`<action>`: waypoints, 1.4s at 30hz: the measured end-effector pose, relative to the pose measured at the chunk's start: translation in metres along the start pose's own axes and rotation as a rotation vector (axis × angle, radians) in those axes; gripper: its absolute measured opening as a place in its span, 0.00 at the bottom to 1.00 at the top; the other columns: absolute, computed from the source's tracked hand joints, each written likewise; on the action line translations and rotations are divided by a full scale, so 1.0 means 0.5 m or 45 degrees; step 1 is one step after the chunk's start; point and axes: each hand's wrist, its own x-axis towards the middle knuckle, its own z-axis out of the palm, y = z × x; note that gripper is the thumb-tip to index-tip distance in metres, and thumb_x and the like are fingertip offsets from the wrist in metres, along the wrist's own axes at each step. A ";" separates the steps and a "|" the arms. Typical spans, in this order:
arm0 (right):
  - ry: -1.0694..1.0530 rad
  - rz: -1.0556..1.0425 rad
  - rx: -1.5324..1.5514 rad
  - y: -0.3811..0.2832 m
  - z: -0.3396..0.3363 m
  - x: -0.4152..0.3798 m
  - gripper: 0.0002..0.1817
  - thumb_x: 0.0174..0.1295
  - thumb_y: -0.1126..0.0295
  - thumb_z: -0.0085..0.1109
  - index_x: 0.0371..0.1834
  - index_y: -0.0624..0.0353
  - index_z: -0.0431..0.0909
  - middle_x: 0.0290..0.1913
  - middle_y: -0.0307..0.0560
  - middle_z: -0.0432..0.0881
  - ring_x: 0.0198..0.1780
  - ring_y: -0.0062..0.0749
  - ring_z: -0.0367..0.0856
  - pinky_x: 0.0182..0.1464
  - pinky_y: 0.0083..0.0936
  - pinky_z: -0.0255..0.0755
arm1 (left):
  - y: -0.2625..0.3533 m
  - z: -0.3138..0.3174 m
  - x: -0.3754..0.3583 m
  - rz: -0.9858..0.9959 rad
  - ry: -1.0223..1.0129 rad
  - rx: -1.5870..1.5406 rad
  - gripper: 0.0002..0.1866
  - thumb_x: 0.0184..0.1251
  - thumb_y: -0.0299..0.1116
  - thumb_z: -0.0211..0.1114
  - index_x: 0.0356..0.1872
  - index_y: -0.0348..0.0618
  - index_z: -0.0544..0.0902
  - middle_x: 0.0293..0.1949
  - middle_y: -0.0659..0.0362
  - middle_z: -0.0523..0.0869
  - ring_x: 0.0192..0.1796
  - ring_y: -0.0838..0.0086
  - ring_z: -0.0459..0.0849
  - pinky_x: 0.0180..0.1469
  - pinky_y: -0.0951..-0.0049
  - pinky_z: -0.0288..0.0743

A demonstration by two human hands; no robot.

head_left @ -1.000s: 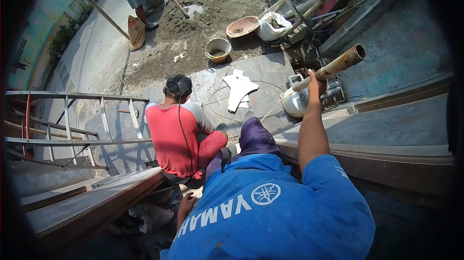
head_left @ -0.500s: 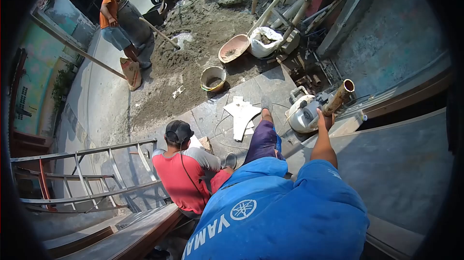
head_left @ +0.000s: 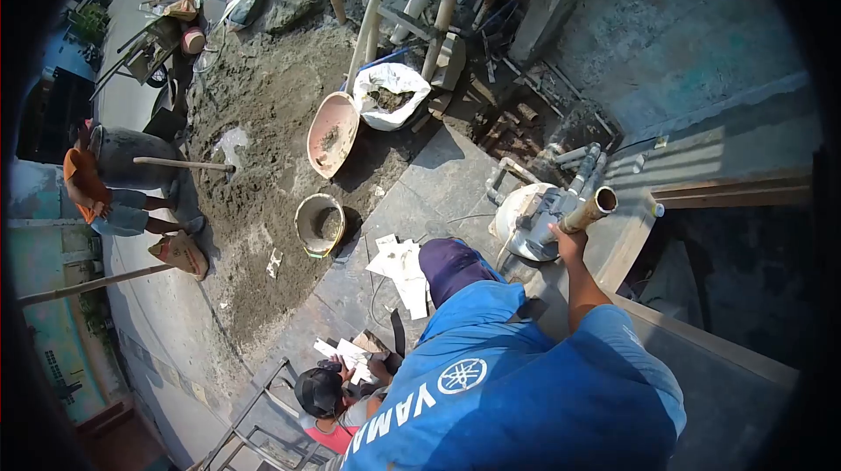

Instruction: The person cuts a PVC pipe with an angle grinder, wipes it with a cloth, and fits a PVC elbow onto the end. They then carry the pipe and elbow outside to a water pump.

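Observation:
My right hand (head_left: pixel 571 241) is wrapped round a brownish pipe or bamboo post (head_left: pixel 589 212) with a hollow open top. Right beside it stands a round grey-and-white water pump (head_left: pixel 526 224) with several pipes running up from it. My left hand does not show; the blue shirt fills the lower middle of the view. White broken tile pieces (head_left: pixel 401 271) lie on the grey paving near my knee.
A seated co-worker in a dark cap (head_left: pixel 320 392) handles white pieces beside a ladder (head_left: pixel 254 436). A bucket (head_left: pixel 321 224), a pink basin (head_left: pixel 333 134) and a white sack (head_left: pixel 391 96) stand by the sand heap (head_left: pixel 254 103). Another person (head_left: pixel 85 177) bends by a drum.
The view has turned, shifting the sand heap, bucket and pump left. The seated co-worker now appears lower, with hands and white pieces visible. My right hand still holds the post.

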 end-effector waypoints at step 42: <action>0.660 0.137 0.357 -0.378 0.056 0.106 0.24 0.51 0.68 0.76 0.49 0.60 0.74 0.39 0.46 0.81 0.41 0.32 0.78 0.49 0.31 0.72 | 0.924 -0.307 0.828 0.752 -0.891 0.624 0.23 0.64 0.31 0.61 0.61 0.45 0.76 0.53 0.45 0.83 0.54 0.55 0.84 0.54 0.63 0.77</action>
